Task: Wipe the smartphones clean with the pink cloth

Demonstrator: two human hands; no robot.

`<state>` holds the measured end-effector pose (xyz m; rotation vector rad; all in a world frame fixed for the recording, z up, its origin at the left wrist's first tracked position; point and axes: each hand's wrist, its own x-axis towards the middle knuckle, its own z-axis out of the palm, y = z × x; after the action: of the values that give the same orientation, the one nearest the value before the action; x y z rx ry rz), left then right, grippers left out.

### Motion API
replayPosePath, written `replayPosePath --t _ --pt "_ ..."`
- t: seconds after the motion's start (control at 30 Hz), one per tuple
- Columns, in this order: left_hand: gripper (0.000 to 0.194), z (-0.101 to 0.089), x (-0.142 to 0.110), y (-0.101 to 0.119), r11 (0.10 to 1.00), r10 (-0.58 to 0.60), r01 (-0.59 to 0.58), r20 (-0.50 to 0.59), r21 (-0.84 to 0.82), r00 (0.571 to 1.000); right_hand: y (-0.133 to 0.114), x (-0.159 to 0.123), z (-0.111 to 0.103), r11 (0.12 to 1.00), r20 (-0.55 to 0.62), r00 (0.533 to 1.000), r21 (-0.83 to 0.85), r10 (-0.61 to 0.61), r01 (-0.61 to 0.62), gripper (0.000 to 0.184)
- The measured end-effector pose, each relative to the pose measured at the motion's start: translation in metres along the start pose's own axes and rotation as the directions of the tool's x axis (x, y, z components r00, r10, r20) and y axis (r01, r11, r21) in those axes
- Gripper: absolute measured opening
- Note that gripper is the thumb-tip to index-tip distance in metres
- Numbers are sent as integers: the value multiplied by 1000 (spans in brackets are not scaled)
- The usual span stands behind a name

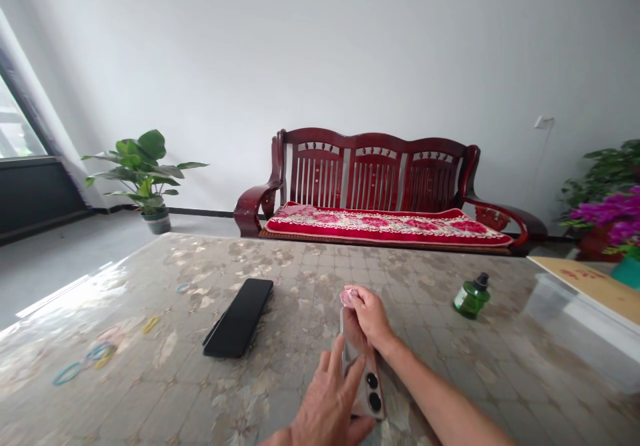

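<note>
A pinkish smartphone (364, 393) lies with its back up on the table, two black camera lenses at its near end. My left hand (327, 393) rests over its near left part, fingers and thumb closed about the edges and holding it. At the far end of the phone, my right hand (369, 316) pinches a small crumpled pink-and-white cloth or wipe (349, 297); its fingers partly cover it. To the left, a black phone (240, 319) lies apart from both hands.
On the patterned tabletop (295, 266) lie several coloured bands (100, 353) and a yellow band (150, 325) at left. A green bottle (471, 297) stands at right, near a box (590, 299). Beyond are a wooden bench (377, 173) and a potted plant (150, 173).
</note>
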<state>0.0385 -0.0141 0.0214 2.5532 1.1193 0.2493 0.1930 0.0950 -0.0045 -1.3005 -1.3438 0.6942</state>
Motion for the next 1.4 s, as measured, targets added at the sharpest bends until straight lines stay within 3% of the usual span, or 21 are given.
replayPosePath --t 0.1,0.23,0.33,0.43,0.53,0.67,0.77,0.87,1.07,1.2,1.4 --pt "82 2 3 3 1000 15 -16 9 20 1000 -1 -2 0 1000 1 1000 14 -2 2 35" --pt "80 14 2 -3 998 -57 58 -39 21 998 -5 -5 -3 999 25 1000 43 -9 8 36" --pt "78 16 -1 -4 997 -75 76 -55 21 996 -9 -12 -9 999 119 992 28 -35 32 28" --pt "80 11 -2 -3 997 -69 70 -48 21 996 -16 -21 -19 971 242 959 -148 -150 189 23" --pt "84 5 -2 -6 999 -37 38 -51 23 998 -25 -30 -28 848 325 907 -366 -269 383 22" --pt "81 2 -4 -12 1000 1 0 -28 22 1000 -35 -37 -32 760 378 881 -471 -285 448 28" --pt "73 -1 -6 -15 1000 20 -20 -7 9 1000 -40 -39 -34 794 369 895 -451 -250 408 36" --pt "66 -7 -9 -14 999 13 -13 -9 -39 1000 -42 -36 -39 844 377 905 -405 -196 351 29" --pt "33 -11 -5 -23 959 -45 0 -151 -283 988 -36 -24 -50 963 404 910 -193 -98 190 27" --pt "29 -8 6 -34 865 -137 -25 -285 -501 949 -32 -20 -52 995 408 913 -85 -9 48 32" --pt "29 -14 21 -41 737 -360 23 -363 -676 859 -36 -22 -48 999 199 979 12 45 -48 40"
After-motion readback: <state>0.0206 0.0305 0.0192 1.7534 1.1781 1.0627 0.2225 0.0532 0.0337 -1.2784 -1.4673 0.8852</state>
